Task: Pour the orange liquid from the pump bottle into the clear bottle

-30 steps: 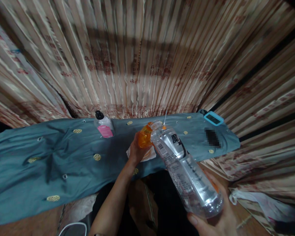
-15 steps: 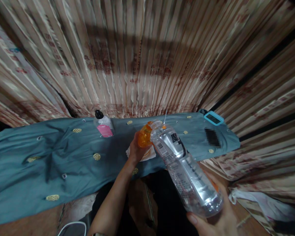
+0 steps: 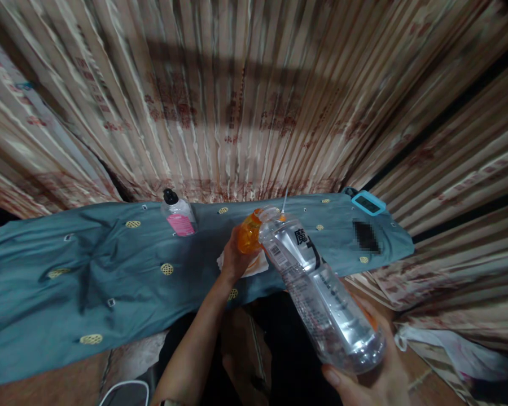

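Head view shows the clear plastic bottle [image 3: 317, 293] tipped in my right hand [image 3: 375, 378], whose fingers are curled shut around its base low at the right, off the near edge of the counter [image 3: 88, 270]. Its long axis runs from that base up and to the left, so the open mouth points away from me and meets the top of the small orange bottle [image 3: 249, 237]. I judge the clear bottle light, since little liquid shows inside, with thin walls that would give under a squeeze and a smooth, slippery label; holding the stiffer base seems right, and the neck would be the other firm place. My left hand [image 3: 232, 262] is closed around the orange bottle, keeping it roughly upright over a white tissue [image 3: 254, 268] near the middle of the counter's near edge. That small bottle looks light and easy to tip. Farther back, by the far edge, stands a pink-labelled bottle [image 3: 178, 217] with a black cap, well apart. A blue-cased device [image 3: 367, 203] lies at the far right corner.
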A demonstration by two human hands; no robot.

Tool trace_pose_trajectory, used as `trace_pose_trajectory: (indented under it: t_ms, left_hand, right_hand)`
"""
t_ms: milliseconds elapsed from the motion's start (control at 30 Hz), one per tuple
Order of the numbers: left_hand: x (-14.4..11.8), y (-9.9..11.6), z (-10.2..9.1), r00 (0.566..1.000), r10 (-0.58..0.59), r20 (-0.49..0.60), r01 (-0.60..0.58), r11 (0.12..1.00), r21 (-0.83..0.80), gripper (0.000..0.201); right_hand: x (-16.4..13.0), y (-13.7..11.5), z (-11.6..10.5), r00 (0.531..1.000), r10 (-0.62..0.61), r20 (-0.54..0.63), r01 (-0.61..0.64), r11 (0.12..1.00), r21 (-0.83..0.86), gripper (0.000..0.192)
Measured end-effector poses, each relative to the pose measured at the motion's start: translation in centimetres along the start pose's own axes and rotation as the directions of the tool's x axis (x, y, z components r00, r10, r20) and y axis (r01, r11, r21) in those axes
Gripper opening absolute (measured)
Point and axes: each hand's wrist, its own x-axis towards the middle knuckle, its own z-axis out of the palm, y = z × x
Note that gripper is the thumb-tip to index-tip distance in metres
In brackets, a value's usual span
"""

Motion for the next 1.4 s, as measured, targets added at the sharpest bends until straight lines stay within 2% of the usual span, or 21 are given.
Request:
trace_pose_trajectory:
  t_ms: [167, 433, 700, 1033, 1400]
  left_hand:
    - [-0.1, 0.4, 0.0, 0.999, -0.031, 0.009, 0.031, 0.999, -0.032, 0.062]
    - [0.0, 0.7, -0.1, 0.999, 0.036, 0.010, -0.035, 0.999, -0.008, 0.060]
    - [0.0, 0.8, 0.0, 0.999, 0.021, 0.032, -0.019, 0.997, -0.076, 0.060]
    - [0.0, 0.6, 0.0, 1.000, 0.025, 0.016, -0.025, 1.000, -0.004, 0.058]
    - [0.0, 1.2, 0.0, 1.000, -0.013, 0.020, 0.014, 0.999, -0.036, 0.056]
  right_hand:
    - [0.0, 0.3, -0.1, 0.999, -0.034, -0.011, 0.033, 0.998, -0.053, 0.084]
    - [-0.1, 0.1, -0.1, 1.000, -0.024, -0.005, 0.024, 0.998, -0.055, 0.080]
    - [0.0, 0.3, -0.1, 0.999, -0.053, 0.010, 0.054, 0.998, -0.034, 0.078]
    - [-0.1, 0.0, 0.1, 1.000, -0.026, 0.009, 0.026, 1.000, 0.017, 0.080]
    - [-0.1, 0.0, 0.1, 1.000, -0.004, 0.000, 0.004, 1.000, 0.002, 0.080]
